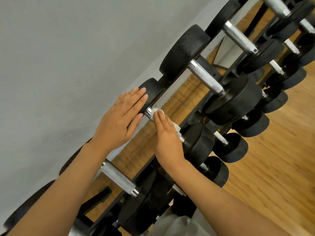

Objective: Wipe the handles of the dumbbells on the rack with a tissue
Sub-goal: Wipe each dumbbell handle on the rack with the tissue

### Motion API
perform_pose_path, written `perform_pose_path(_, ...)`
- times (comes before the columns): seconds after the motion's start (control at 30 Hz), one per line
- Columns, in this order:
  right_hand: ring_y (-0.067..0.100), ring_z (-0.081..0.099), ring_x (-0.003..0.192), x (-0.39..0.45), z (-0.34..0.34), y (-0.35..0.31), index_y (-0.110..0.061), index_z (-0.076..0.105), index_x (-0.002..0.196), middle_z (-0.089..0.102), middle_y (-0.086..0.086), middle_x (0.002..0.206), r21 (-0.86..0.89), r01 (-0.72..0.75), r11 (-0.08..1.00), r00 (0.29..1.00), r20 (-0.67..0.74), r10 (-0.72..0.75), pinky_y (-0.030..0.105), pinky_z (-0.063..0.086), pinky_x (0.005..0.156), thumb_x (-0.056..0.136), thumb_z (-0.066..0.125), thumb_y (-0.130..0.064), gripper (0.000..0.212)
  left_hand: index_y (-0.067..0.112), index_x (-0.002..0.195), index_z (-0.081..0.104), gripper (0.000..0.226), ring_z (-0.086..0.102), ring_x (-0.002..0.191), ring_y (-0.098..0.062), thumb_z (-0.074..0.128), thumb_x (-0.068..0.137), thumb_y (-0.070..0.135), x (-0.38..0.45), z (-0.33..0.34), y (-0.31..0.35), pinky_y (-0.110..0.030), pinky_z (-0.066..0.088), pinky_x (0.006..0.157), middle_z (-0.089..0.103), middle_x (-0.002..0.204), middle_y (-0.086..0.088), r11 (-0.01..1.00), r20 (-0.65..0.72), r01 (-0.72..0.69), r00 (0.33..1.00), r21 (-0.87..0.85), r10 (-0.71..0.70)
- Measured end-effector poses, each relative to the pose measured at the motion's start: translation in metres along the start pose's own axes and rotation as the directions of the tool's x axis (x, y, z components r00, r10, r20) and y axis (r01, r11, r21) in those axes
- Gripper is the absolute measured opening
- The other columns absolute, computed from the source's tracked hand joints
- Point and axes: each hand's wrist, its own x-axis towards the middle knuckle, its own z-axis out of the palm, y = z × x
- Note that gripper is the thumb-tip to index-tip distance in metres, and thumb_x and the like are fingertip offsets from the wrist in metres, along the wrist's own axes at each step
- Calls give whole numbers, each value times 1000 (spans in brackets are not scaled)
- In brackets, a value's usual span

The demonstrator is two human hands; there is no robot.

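A dumbbell with black round heads lies on the top tier of the rack point(172, 88). Its silver handle point(148, 112) shows only at the far end. My right hand point(167, 138) lies over the rest of the handle, pressing a white tissue point(176, 127) onto it, with the fingers straight along the bar. My left hand point(119, 116) rests flat, fingers straight, on the far head point(151, 90) of the same dumbbell. The near head point(197, 142) sits just past my right hand.
More dumbbells line the top tier: one knurled handle point(119, 178) nearer me, two point(205, 78) point(239, 37) farther along. Lower tiers hold smaller dumbbells point(235, 147). A grey wall point(68, 57) runs behind the rack; wooden floor point(272, 159) lies to the right.
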Motion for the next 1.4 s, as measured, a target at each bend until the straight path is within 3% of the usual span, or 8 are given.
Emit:
perform_pose_path(0.2, 31, 43, 132, 18, -20, 14, -5, 41, 145, 40, 11, 151, -132, 135, 982, 991, 0, -136, 43, 48, 98, 87, 55, 14, 63, 5, 152, 36, 49, 22, 152, -22, 41, 105, 21, -21, 3, 28, -42, 22, 123, 30, 161, -9, 977, -55, 213, 976, 2, -212)
perform_pose_path(0.37, 36, 63, 91, 31, -24, 31, 2, 70, 108, 67, 17, 105, -202, 355, 913, 927, -48, -371, 45, 59, 65, 73, 74, 10, 36, 2, 147, 44, 47, 30, 149, -25, 49, 103, 17, -34, 4, 42, -46, 30, 120, 36, 158, -12, 957, -126, 287, 951, 36, -281)
perform_pose_path(0.57, 23, 59, 104, 31, -47, 28, 2, 68, 113, 66, 15, 111, -134, 563, 816, 764, -292, -575, 21, 45, 94, 92, 55, -11, 28, 1, 143, 50, 46, 43, 140, -27, 55, 100, 17, -48, 18, 61, -45, 37, 116, 45, 151, -15, 903, -236, 419, 891, 99, -388)
perform_pose_path(0.7, 22, 58, 103, 45, -59, 13, 2, 68, 115, 66, 16, 112, -182, 673, 717, 611, -410, -678, 17, 44, 94, 96, 58, -8, 24, 0, 144, 49, 48, 45, 138, -29, 60, 99, 12, -53, 25, 70, -45, 35, 117, 44, 152, -16, 872, -260, 481, 857, 92, -445)
perform_pose_path(0.87, 28, 46, 133, 63, -41, 14, -1, 58, 130, 55, 14, 138, -179, 731, 659, 631, -190, -752, 37, 47, 104, 98, 49, -10, 35, 2, 145, 48, 48, 45, 137, -27, 54, 100, 17, -59, 23, 71, -44, 32, 118, 45, 151, -14, 835, -250, 519, 846, 183, -471)
perform_pose_path(1.0, 25, 22, 146, 58, -31, 12, -1, 40, 145, 34, 12, 154, -262, 719, 644, 645, -93, -759, 45, 31, 116, 103, 38, -19, 46, 2, 145, 47, 51, 48, 135, -29, 57, 98, 19, -68, 15, 66, -47, 32, 118, 48, 149, -15, 773, -235, 569, 821, 279, -520)
perform_pose_path(1.27, 26, 20, 148, 68, -46, 16, -2, 32, 149, 27, 13, 158, -506, 816, 281, 452, 253, -855, 40, 15, 122, 105, 29, -26, 51, -5, 135, 56, 49, 50, 135, -33, 65, 93, 16, -90, 7, 69, -47, 25, 119, 51, 146, -21, 629, -270, 643, 761, 437, -590)
perform_pose_path(1.4, 28, 18, 148, 72, -50, 21, 0, 30, 150, 25, 15, 158, -486, 822, 297, 456, 251, -854, 41, 14, 122, 104, 33, -26, 53, 0, 141, 52, 50, 40, 142, -29, 42, 98, 24, -104, 5, 72, -45, 18, 122, 41, 154, -18, 600, -261, 623, 770, 502, -582)
